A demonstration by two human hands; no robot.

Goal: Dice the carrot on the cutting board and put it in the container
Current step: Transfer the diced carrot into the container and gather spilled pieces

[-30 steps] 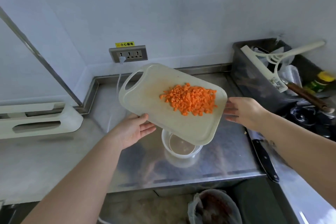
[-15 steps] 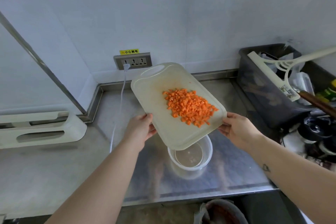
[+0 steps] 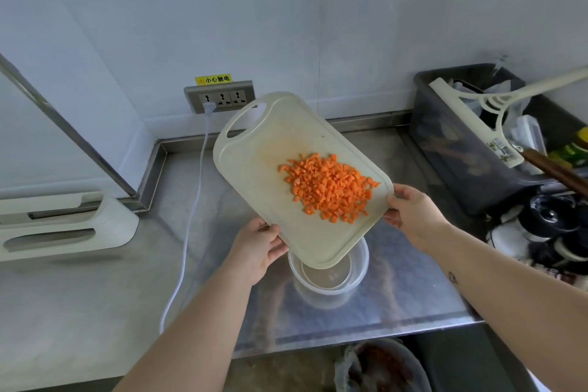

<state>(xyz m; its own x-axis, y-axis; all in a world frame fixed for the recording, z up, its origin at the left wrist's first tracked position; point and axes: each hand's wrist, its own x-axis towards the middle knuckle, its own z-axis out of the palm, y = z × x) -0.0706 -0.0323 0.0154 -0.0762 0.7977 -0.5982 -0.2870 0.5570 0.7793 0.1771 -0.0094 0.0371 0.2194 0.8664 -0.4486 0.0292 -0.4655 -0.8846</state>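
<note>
Diced carrot (image 3: 327, 188): one loose orange pile on the lower right half of the cutting board (image 3: 270, 149), all pieces on the board. The board is held off the counter (image 3: 397, 296) and tilted, with the handle-hole end up toward the back wall and the low corner over the container (image 3: 361, 274). Left hand (image 3: 257, 248) grips the board's near long edge, thumb on top, fingers curled under and hidden. Right hand (image 3: 413, 216) grips the right corner; its fingers go under the board, so their lie can't be made out. The container is clear, round and upright near the counter's front edge. The board covers the far part of its mouth, and its bottom shows in the uncovered part. At the back edge are a wall socket (image 3: 219, 99) with a yellow label (image 3: 213, 79) above it and a white cable (image 3: 191, 216) plugged in, trailing over the counter to the front edge. A white plastic rack (image 3: 63, 226) sits at the left edge, cut off by the frame. At the right edge a dark bin (image 3: 451, 149) holds a white long-handled tool (image 3: 471, 111) and plastic bits, its contents hard to read. Beside it sit dark round items (image 3: 547, 219), blurred. A bucket (image 3: 381, 363) sits below the counter front, partly cut off, contents unclear.
</note>
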